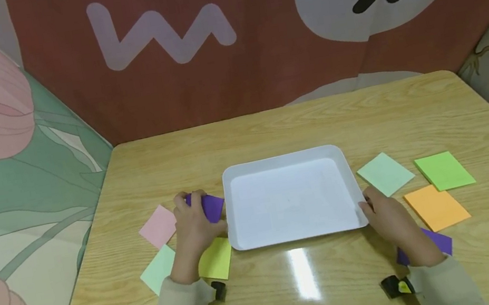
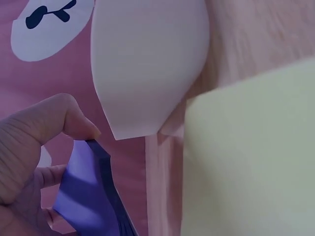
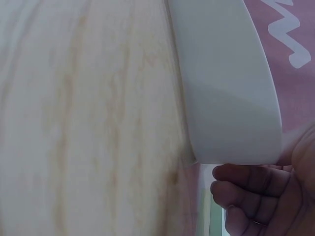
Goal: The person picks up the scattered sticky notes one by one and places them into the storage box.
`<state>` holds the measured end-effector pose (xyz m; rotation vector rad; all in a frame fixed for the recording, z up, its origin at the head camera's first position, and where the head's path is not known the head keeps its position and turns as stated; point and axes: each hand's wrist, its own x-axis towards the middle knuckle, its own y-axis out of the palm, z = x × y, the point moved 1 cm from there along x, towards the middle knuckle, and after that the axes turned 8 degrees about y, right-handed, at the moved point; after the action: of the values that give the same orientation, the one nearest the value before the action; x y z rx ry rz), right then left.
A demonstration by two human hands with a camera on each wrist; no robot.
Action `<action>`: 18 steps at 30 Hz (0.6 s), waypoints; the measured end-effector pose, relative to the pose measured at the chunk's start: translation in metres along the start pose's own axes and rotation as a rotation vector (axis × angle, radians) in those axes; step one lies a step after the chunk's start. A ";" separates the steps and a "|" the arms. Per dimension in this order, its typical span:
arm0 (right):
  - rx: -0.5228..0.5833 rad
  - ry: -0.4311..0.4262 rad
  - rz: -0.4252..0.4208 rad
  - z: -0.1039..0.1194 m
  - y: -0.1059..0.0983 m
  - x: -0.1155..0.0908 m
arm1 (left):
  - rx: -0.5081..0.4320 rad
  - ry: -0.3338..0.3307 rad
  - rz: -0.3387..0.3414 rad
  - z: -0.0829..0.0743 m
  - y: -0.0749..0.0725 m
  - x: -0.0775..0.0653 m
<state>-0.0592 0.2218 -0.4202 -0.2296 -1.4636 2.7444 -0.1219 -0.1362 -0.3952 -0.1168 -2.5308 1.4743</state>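
Note:
My left hand [image 1: 192,225] pinches a purple pad of sticky notes [image 1: 213,208] just left of the white tray [image 1: 288,201]. In the left wrist view the purple pad [image 2: 86,187] stands tilted between thumb and fingers, its dark edge showing. At the tray's lower right corner, my right hand [image 1: 384,211] grips the rim. The right wrist view has those curled fingers [image 3: 251,189] against the outside of the tray wall [image 3: 226,88], with the thumb mostly hidden. The tray's inside shows only its bare white bottom.
Left of the tray lie pink [image 1: 158,226], mint [image 1: 159,270] and yellow [image 1: 215,259] notes. To its right are mint [image 1: 385,174], green [image 1: 444,171], orange [image 1: 436,206] and purple [image 1: 441,243] ones, the last partly under my right wrist. A patterned wall borders the wooden table [image 1: 242,139].

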 end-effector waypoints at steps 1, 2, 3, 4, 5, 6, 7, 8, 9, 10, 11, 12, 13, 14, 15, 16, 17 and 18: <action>-0.001 0.000 0.000 0.000 0.000 0.001 | -0.002 0.000 -0.002 -0.001 -0.001 0.000; -0.001 -0.001 0.000 0.000 0.000 0.001 | -0.005 0.001 -0.008 -0.001 -0.001 0.000; -0.002 -0.003 -0.001 0.000 0.001 0.001 | -0.009 0.003 -0.017 -0.002 -0.002 0.000; -0.002 -0.005 -0.004 0.001 0.001 0.002 | -0.011 0.006 -0.025 -0.004 -0.002 0.000; -0.002 -0.007 -0.006 0.001 0.001 0.002 | -0.015 0.011 -0.033 -0.005 -0.002 0.000; -0.001 -0.008 -0.008 0.000 0.001 0.001 | -0.019 0.018 -0.038 -0.006 -0.002 -0.001; -0.001 -0.007 -0.009 0.000 0.000 0.001 | -0.024 0.027 -0.043 -0.008 -0.001 -0.001; -0.001 -0.006 -0.007 0.000 0.000 0.000 | -0.029 0.038 -0.047 -0.009 -0.001 -0.002; -0.002 -0.006 -0.005 0.000 0.000 -0.001 | -0.034 0.050 -0.051 -0.011 -0.001 -0.002; -0.004 -0.007 -0.005 0.000 -0.001 -0.002 | -0.038 0.065 -0.054 -0.013 0.000 -0.003; -0.005 -0.008 -0.003 -0.001 -0.001 -0.002 | -0.042 0.080 -0.059 -0.015 0.000 -0.003; -0.007 -0.009 0.000 -0.001 -0.001 -0.002 | -0.044 0.097 -0.064 -0.016 0.000 -0.004; -0.007 -0.012 0.000 -0.001 -0.001 -0.002 | -0.045 0.111 -0.071 -0.018 0.001 -0.004; -0.007 -0.015 -0.001 -0.001 -0.001 -0.002 | -0.043 0.125 -0.079 -0.019 0.001 -0.003; -0.004 -0.018 -0.002 -0.001 -0.001 -0.002 | -0.042 0.134 -0.086 -0.020 0.001 -0.003; -0.002 -0.020 -0.003 -0.001 -0.001 -0.001 | -0.041 0.140 -0.090 -0.021 0.000 -0.003; 0.002 -0.019 -0.002 0.000 0.000 -0.001 | -0.039 0.145 -0.091 -0.022 0.000 -0.002; 0.005 -0.019 -0.002 0.000 0.000 -0.001 | -0.039 0.148 -0.090 -0.022 0.000 -0.002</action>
<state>-0.0582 0.2217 -0.4200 -0.2028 -1.4607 2.7553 -0.1149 -0.1177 -0.3845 -0.1116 -2.4146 1.3319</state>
